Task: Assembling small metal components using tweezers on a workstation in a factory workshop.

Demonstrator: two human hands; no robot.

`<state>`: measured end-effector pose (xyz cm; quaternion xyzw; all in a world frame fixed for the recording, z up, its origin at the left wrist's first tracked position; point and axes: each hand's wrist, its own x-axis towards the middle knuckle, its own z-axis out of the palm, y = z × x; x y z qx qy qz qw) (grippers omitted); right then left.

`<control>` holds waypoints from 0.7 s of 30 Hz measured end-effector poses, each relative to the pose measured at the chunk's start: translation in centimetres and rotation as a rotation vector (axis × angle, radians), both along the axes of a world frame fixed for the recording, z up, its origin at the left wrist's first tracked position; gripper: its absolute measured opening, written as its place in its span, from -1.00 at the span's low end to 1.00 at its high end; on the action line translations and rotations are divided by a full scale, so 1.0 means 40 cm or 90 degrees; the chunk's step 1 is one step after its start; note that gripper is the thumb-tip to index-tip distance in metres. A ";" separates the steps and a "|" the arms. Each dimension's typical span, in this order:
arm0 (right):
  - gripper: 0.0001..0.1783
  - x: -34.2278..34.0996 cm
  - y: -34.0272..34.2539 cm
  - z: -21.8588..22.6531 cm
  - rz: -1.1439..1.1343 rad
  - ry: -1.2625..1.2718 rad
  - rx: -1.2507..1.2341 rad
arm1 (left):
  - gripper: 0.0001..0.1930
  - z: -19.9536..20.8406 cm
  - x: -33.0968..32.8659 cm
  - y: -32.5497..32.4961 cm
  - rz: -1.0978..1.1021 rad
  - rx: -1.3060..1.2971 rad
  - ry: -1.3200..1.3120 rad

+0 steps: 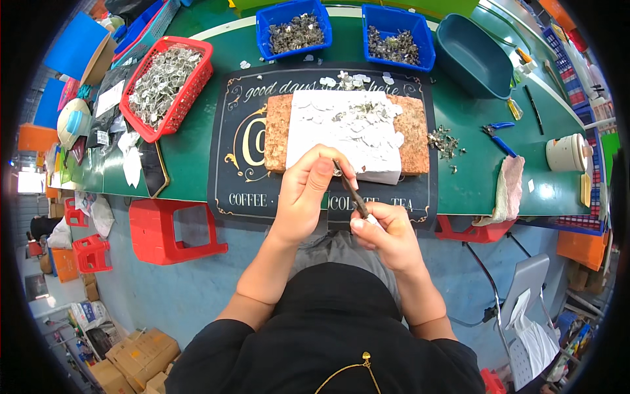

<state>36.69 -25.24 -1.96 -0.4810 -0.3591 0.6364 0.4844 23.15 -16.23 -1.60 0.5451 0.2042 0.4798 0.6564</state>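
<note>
My right hand [388,238] is closed around a dark, slim metal tool [354,194] with a white part near the grip. The tool slants up and left to the fingers of my left hand [307,197]. Thumb and fingertips there pinch a small shiny metal piece [337,173], mostly hidden, next to the tool's tip. Both hands are at the near edge of a white block [384,175], which lies across a speckled brown slab [412,134]. White flakes [367,131] and small metal pieces [357,108] are scattered on the block.
Under the slab lies a black printed mat [243,190] on the green table [190,177]. A red basket [172,128] and two blue bins [326,44] hold many small metal pieces. To the right are a dark teal tub [472,56], blue-handled pliers [502,141], a cloth [508,190] and a white jar [566,154].
</note>
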 end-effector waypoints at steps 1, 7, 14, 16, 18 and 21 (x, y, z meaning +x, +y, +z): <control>-0.84 0.001 0.000 0.000 0.024 0.139 -0.045 | -0.65 -0.003 0.002 0.001 -0.018 0.002 -0.019; -0.80 0.001 0.000 -0.038 0.225 0.600 -0.155 | -0.70 -0.010 0.005 -0.023 -0.034 -0.074 -0.090; -0.74 -0.049 -0.025 -0.068 0.331 1.081 -0.208 | -0.72 -0.026 0.040 -0.034 -0.013 -0.110 -0.171; -0.78 0.007 -0.025 -0.041 0.232 0.781 -0.177 | -0.71 -0.002 0.025 -0.026 0.077 -0.017 0.013; -0.81 0.072 -0.031 -0.001 -0.045 0.224 -0.032 | -0.87 0.030 -0.014 0.022 0.336 0.280 0.372; -0.84 0.190 -0.037 0.014 -0.282 -0.269 0.052 | -0.91 0.040 -0.019 0.090 0.414 0.459 0.485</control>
